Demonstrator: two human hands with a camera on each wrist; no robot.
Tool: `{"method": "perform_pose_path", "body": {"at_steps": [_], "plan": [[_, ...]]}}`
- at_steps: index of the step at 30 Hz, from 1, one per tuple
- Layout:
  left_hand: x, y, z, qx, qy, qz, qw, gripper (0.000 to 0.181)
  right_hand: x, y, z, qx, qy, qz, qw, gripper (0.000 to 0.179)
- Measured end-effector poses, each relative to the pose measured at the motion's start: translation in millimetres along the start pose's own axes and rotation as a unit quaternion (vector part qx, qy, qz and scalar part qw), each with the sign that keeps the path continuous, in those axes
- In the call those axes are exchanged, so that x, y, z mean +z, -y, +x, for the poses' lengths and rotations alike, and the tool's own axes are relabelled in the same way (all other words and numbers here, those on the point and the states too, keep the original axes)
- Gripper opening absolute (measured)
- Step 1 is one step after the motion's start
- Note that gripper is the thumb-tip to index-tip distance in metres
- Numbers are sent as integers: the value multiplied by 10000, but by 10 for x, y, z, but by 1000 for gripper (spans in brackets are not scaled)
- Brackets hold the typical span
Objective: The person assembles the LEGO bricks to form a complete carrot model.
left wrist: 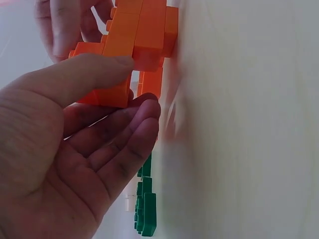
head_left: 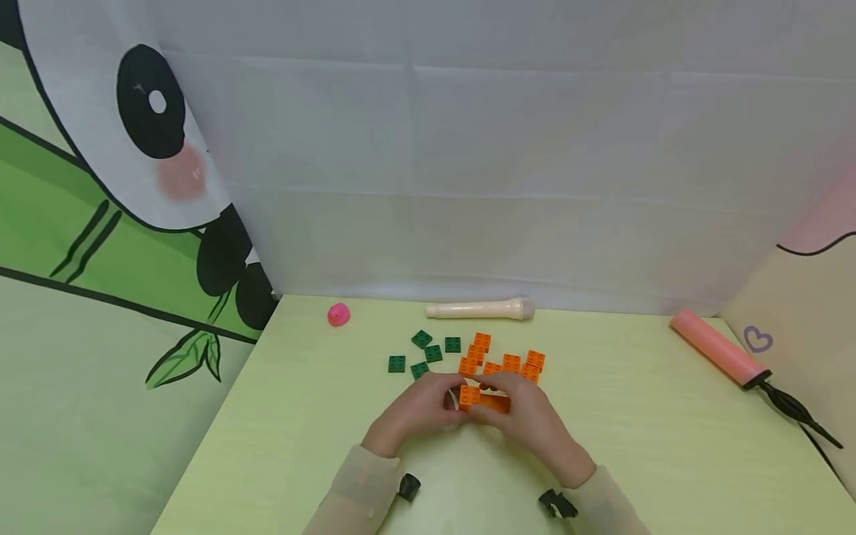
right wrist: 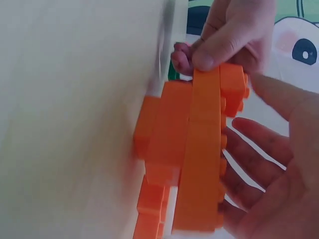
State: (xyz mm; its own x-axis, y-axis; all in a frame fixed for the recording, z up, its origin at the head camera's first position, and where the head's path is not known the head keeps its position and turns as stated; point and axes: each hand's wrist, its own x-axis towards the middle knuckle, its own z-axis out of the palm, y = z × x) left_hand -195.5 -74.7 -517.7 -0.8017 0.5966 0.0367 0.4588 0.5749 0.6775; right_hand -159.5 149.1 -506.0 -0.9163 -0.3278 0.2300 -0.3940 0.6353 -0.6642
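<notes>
An assembly of joined orange toy building bricks (head_left: 495, 403) is held between both hands, close over the table. My left hand (head_left: 424, 405) pinches one end of it, the thumb (left wrist: 107, 69) lying along the side and the fingers beneath. One brick (right wrist: 233, 84) sits raised on the studs at that end. My right hand (head_left: 528, 412) is around the other side, its thumb right at the raised brick. Its fingers (right wrist: 259, 159) reach loosely past the studded side, with some tips hidden behind the assembly. Loose orange bricks (head_left: 511, 362) lie just beyond the hands.
Several green bricks (head_left: 433, 353) lie left of the orange ones. Farther back are a pale microphone-shaped thing (head_left: 480, 308) and a small pink object (head_left: 338, 314). A pink tube with a black tapering end (head_left: 718, 345) lies by the right wall. Fabric (head_left: 535, 148) hangs behind the table.
</notes>
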Motion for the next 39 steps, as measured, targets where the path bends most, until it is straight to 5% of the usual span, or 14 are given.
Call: {"method": "perform_pose_path", "body": {"at_steps": [7,16,25,32,39], "plan": [[-14,-13,-3,-130,52,-30,9999,23,-229,-209,43,286,-167,237,9992,40],[-61,0,-23,-258,122,-87,9996,24,-500,-591,34,437,-468,-780,9949,20],[-118,59,-49,-417,66,-14,9991,23,-457,-710,37,643,168,-1019,9926,22],[-130,67,-52,-562,88,36,9984,26,-454,-714,6,574,2,-1210,9910,15],[-83,-2,-16,-484,58,202,9986,49,-445,-746,5,664,2,-1105,9917,15]]}}
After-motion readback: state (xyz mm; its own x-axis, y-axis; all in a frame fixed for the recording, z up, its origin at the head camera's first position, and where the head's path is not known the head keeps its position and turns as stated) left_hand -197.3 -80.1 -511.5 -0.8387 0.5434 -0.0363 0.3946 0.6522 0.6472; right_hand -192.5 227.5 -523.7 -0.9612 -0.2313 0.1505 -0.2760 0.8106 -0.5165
